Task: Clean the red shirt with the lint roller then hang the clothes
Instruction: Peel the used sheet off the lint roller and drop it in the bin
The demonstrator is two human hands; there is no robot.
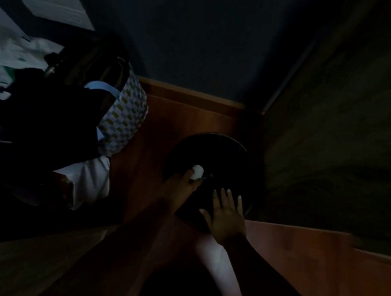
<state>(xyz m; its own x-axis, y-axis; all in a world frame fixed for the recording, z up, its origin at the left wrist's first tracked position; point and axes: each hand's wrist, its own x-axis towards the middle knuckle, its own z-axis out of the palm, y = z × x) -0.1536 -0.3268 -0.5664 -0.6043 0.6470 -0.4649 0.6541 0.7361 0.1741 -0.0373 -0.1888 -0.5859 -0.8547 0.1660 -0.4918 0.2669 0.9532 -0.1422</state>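
Over a dark round bin (215,154) on wooden floor, left hand (182,182) gripping white lint roller (197,171), right hand (227,214) spread flat, patterned basket (126,116) nearby.

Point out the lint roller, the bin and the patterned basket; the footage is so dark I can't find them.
lint roller (197,171), head view, on its white end.
bin (233,149), head view, on its dark far rim.
patterned basket (126,119), head view, on its checked side wall.
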